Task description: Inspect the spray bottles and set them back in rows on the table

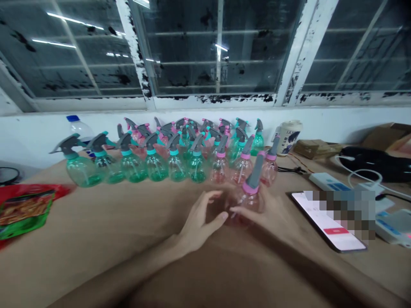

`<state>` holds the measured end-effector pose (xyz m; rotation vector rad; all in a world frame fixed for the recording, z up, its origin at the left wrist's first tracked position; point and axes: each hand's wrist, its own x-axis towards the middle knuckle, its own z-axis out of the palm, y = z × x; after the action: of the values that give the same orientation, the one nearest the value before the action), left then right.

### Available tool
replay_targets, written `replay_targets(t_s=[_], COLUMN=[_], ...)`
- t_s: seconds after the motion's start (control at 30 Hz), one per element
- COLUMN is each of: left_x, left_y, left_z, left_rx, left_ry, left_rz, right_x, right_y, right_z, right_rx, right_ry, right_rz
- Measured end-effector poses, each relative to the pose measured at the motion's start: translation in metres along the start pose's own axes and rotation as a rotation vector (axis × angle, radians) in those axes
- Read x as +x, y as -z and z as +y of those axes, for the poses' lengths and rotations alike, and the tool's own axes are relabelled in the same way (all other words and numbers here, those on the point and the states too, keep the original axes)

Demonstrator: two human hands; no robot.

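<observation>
My right hand [268,214] is wrapped round the body of a clear pink spray bottle [245,199] with a pink collar and grey trigger head, which leans slightly to the right. Just left of that bottle is my left hand [201,222], its thumb and fingers apart and nothing between them. Behind both hands runs a front row of spray bottles: several green ones [157,166] on the left and pink ones [220,164] on the right. More pink and green bottles [186,128] crowd behind, partly hidden by the front row.
A lit phone [321,218] lies at the right, near white power strips [330,183] and cables. Behind them are a paper cup [289,134], flat cardboard [316,148] and a black pouch [375,162]. A red and green snack bag [27,209] lies far left, a blue-capped bottle [78,127] against the wall.
</observation>
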<state>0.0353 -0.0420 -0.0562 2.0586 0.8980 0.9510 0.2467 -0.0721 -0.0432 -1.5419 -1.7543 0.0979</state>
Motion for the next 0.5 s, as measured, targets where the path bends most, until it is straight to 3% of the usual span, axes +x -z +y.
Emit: replay_targets(t_s=[0.1, 0.23, 0.37, 0.5], left_x=[-0.001, 0.006, 0.017, 0.027], left_y=[0.014, 0.029, 0.032, 0.032], left_z=[0.008, 0.02, 0.03, 0.029], left_rx=[-0.001, 0.042, 0.042, 0.002], left_ry=[-0.03, -0.007, -0.034, 0.003], left_rz=[0.028, 0.029, -0.001, 0.069], right_x=[0.001, 0.007, 0.011, 0.011], right_y=[-0.026, -0.046, -0.063, -0.075], right_z=[-0.018, -0.032, -0.042, -0.05], right_rx=[0.058, 0.11, 0.114, 0.152], right_ry=[0.084, 0.179, 0.234, 0.202], right_rz=[-0.062, -0.105, -0.124, -0.131])
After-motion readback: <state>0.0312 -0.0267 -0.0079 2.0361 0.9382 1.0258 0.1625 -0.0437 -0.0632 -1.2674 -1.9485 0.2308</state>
